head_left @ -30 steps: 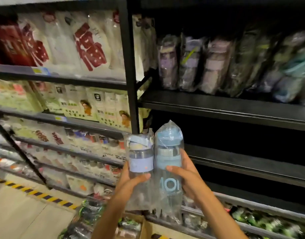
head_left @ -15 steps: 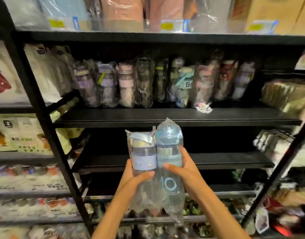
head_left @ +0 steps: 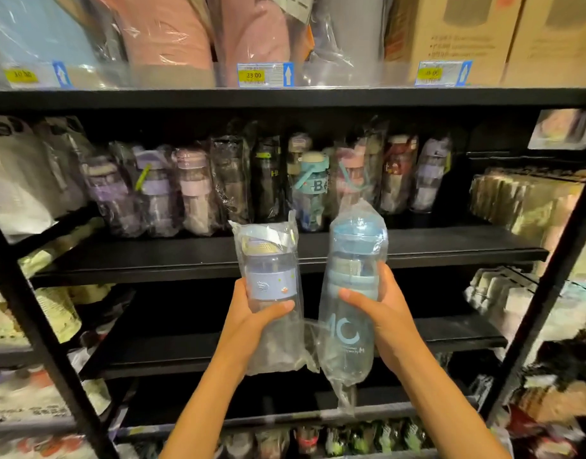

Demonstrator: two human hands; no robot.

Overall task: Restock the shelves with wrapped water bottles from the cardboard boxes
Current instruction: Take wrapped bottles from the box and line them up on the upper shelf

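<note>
I hold one wrapped bottle in each hand, left hand (head_left: 251, 313) gripping the lilac-banded bottle (head_left: 271, 283), right hand (head_left: 381, 309) the blue bottle (head_left: 351, 293), apart, probably for separate placing on the far bottle shelf (head_left: 185, 256).

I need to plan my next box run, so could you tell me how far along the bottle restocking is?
Done: a row of wrapped bottles already stands at the back of the middle shelf. In hand: the left hand holds a purple-banded wrapped bottle and the right hand a taller blue wrapped bottle, both raised before that shelf. Left: shelving these two; the shelf's front is bare. No boxes are in view.
</note>
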